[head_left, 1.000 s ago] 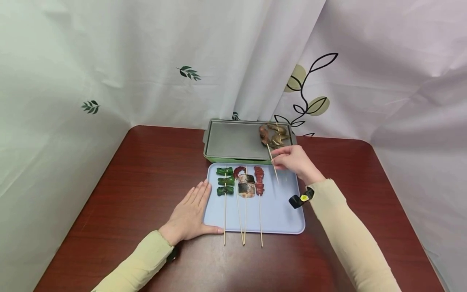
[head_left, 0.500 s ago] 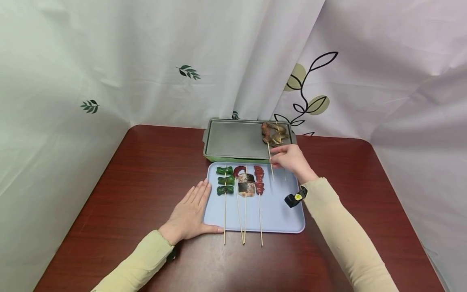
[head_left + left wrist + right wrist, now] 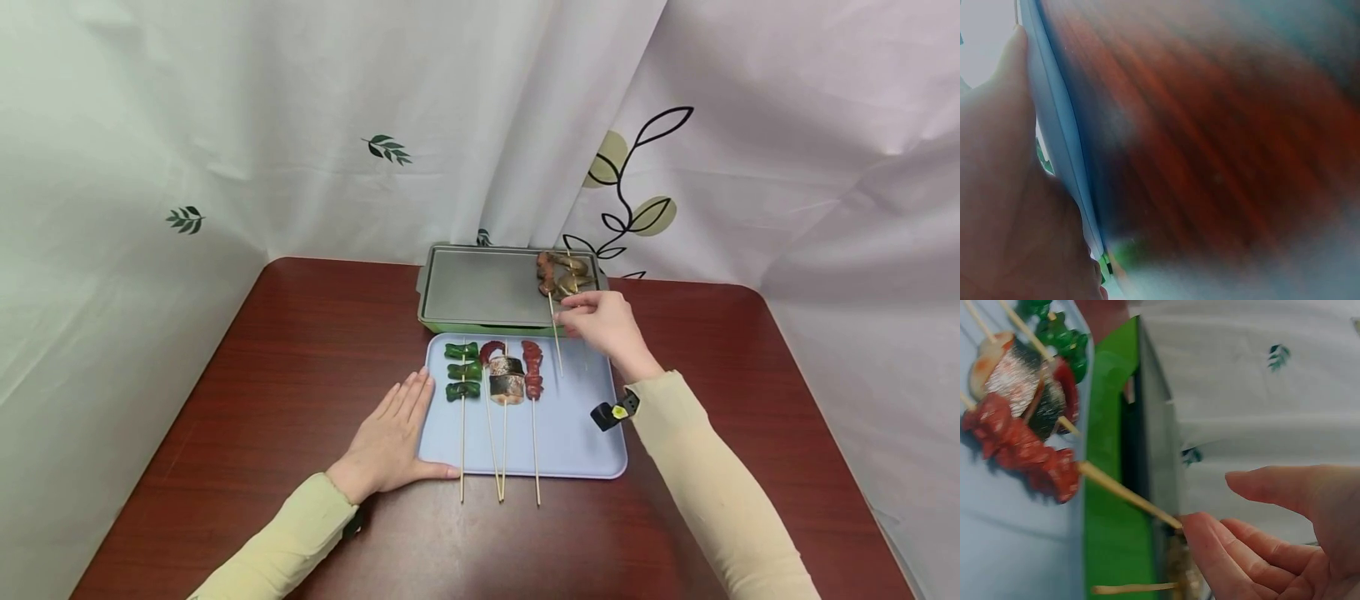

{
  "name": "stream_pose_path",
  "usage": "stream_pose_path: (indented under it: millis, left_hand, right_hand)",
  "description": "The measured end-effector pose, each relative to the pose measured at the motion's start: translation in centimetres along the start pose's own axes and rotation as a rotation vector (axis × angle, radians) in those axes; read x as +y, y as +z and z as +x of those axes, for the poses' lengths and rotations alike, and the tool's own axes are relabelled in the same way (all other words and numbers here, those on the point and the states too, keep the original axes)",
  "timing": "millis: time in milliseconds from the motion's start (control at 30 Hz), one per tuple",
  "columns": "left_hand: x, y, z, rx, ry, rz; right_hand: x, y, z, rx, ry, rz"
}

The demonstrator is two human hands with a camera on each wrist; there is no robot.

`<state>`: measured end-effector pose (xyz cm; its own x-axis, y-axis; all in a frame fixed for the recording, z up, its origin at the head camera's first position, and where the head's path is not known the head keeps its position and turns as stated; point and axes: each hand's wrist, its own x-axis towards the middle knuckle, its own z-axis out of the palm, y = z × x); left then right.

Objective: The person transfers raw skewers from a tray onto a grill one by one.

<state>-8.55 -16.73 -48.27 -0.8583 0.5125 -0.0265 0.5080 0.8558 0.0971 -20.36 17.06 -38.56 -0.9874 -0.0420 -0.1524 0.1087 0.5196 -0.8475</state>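
Observation:
In the head view my left hand [image 3: 384, 446] lies at the left side of the light-blue tray [image 3: 577, 450], fingers straight along its edge and thumb at its front rim. My right hand [image 3: 609, 329] is over the tray's back right, beside the stick of a brown meat skewer [image 3: 546, 279]. The right wrist view shows its thumb and forefinger [image 3: 1204, 534] apart, nothing pinched between them. That skewer's meat lies on the grey griddle plate [image 3: 480, 283], left of a brown chicken-wing-like skewer [image 3: 572, 275]; its stick reaches over the tray.
On the tray lie a green pepper skewer [image 3: 462, 372], a dark-red curled skewer [image 3: 490, 350], a fish-chunk skewer [image 3: 507, 385] and a red meat skewer [image 3: 533, 371]. Their sticks overhang the tray's front edge. A white curtain [image 3: 300, 125] hangs behind the brown table [image 3: 300, 333].
The brown meat skewer has shifted slightly right, closer to the wing-like one, and its stick has been let go. My right fingers have parted from it. The left hand stays put.

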Motion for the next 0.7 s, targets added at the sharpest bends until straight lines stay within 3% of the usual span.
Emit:
stream_pose_path:
  millis: [300,700]
  left_hand:
    - [0.1,0.1,0.0,0.026,0.007,-0.012]
    - [-0.2,0.7,0.0,0.042,0.006,-0.006]
  right_hand:
    - [-1.9,-1.4,-2.3,0.051,-0.168,-0.012]
    - [-1.9,-2.0,-5.3,0.078,-0.256,-0.057]
